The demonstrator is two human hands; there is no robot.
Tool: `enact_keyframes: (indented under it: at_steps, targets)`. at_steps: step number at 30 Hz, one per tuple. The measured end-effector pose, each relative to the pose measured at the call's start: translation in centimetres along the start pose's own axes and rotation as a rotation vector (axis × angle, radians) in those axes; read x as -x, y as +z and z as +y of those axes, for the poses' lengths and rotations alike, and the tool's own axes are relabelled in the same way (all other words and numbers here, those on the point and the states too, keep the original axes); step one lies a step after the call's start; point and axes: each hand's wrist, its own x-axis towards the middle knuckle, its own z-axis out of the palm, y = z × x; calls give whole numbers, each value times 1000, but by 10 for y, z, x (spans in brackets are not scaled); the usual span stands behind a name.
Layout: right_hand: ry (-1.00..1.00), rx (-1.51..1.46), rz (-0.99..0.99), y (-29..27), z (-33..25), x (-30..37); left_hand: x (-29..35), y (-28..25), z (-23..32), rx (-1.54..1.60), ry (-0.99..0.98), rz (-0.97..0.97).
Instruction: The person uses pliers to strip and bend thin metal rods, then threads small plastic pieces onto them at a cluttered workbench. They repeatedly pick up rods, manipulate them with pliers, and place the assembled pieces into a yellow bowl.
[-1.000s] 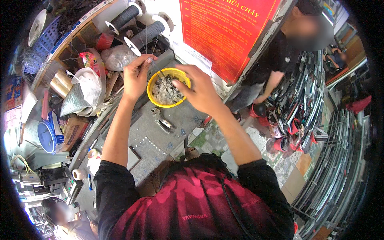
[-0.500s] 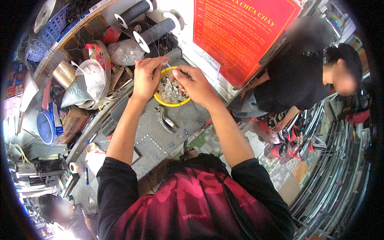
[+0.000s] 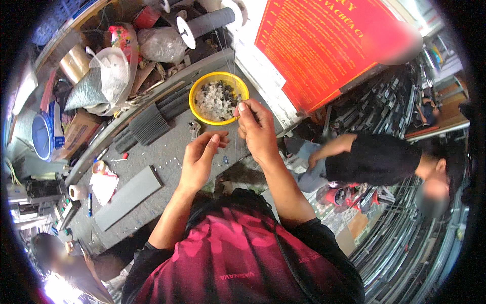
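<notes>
My right hand (image 3: 257,127) is closed in a pinch at the near right rim of a yellow bowl (image 3: 198,114). Thin grey cord (image 3: 226,53) runs down from a spool (image 3: 210,26) past the bowl to its fingertips. Small clear and dark plastic pieces (image 3: 215,101) fill much of the bowl. Lower and to the left, my left hand (image 3: 201,158) has its thumb against curled fingers; whatever lies between them is too small to make out. Just beyond it on the bench are the metal pliers (image 3: 194,129), partly in view.
Dark ribbed strips (image 3: 149,124) and a flat grey bar (image 3: 129,197) lie on the grey bench (image 3: 174,144). Bags and boxes crowd the left shelf. One person (image 3: 374,162) bends at the right near long metal profiles (image 3: 430,243); another (image 3: 76,268) is at lower left.
Both hands have come down toward me, away from above the bowl, and moved apart. The thin pale piece between them no longer shows. The view has shifted, revealing the flat grey bar.
</notes>
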Motion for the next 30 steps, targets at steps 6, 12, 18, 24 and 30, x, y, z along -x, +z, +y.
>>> enact_keyframes:
  at_steps: [6, 12, 18, 24, 30]
  targets:
    - [-143, 348, 18, -3, 3, 12, -16, 17, -2, 101, -12, -102]
    - [-183, 476, 56, -9, 2, 41, -22, 29, -2, 146, 3, -108]
    - [-206, 480, 107, -10, 11, 64, -34, 42, 2, 129, 76, -203]
    - [-245, 513, 125, -22, 26, 88, -38, 47, 4, 283, -15, -270]
    - [-164, 516, 16, -53, 69, 112, -55, 39, -5, 475, -73, -207]
